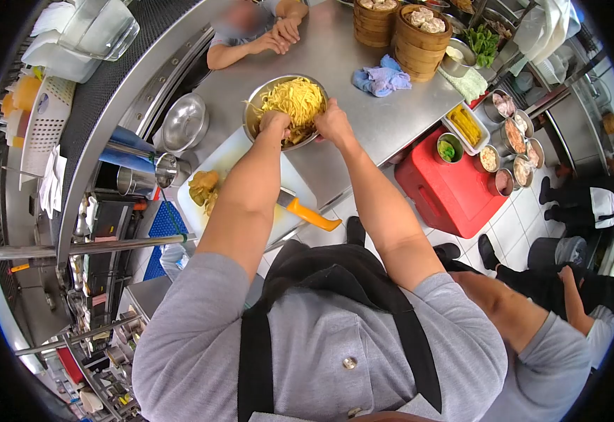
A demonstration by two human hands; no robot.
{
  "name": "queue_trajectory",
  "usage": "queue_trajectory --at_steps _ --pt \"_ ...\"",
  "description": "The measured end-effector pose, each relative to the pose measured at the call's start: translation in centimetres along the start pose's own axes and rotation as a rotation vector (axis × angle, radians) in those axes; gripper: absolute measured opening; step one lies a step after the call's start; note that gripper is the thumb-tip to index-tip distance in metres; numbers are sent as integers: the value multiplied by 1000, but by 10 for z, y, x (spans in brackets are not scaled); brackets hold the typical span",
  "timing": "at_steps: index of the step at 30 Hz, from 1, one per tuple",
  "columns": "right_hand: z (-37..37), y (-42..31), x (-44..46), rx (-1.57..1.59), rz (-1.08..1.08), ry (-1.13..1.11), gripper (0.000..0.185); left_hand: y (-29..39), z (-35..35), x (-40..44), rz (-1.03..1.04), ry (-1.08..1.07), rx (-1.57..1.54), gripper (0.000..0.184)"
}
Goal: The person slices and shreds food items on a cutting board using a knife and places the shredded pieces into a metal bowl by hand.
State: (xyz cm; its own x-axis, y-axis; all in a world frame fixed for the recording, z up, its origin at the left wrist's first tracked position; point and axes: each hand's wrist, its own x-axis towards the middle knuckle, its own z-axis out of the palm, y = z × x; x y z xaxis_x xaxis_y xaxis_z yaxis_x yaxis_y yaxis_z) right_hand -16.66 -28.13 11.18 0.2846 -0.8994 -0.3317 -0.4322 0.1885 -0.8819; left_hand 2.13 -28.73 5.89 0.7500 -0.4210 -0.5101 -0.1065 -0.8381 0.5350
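A steel mixing bowl (249, 112) full of yellow shredded strips (296, 97) stands at the far end of a white cutting board (296, 172). My left hand (276, 125) is curled over the bowl's near left side, its fingers among the strips and partly hidden. My right hand (333, 122) grips the bowl's right rim. On the board lies a cleaver with an orange handle (314, 214), its blade partly covered by my left forearm. A pile of brownish-yellow sliced vegetable (205, 188) sits on the board's left part.
An empty steel bowl (185, 123) stands left. Across the steel counter (240, 83) are another person's hands (279, 39). A blue cloth (383, 76) and bamboo steamers (419, 53) stand right. Ingredient bowls surround a red cooler box (447, 193). Another person's arm (504, 306) is close on my right.
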Motion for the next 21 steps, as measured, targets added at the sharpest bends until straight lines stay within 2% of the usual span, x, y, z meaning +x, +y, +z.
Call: queue_trajectory --at_steps 6,8,10,13,18,20,21 --pt "5 9 11 23 -31 12 40 -7 2 12 32 -15 35 20" --pt "4 9 14 27 -47 21 40 -12 3 28 -82 -170 -135 17" --pt "1 8 8 23 -52 13 40 -11 2 27 -93 -175 -141 15" --pt "0 9 8 41 -45 -13 40 -16 -3 28 -113 -209 -268 19" --pt "1 12 12 50 -80 -17 39 -17 -7 25 -88 -204 -156 22" --pt "2 15 18 36 -84 -14 39 -17 -3 32 -75 -168 -161 30" --pt "3 15 21 15 -101 -3 39 -16 -5 37 -151 -253 -257 36"
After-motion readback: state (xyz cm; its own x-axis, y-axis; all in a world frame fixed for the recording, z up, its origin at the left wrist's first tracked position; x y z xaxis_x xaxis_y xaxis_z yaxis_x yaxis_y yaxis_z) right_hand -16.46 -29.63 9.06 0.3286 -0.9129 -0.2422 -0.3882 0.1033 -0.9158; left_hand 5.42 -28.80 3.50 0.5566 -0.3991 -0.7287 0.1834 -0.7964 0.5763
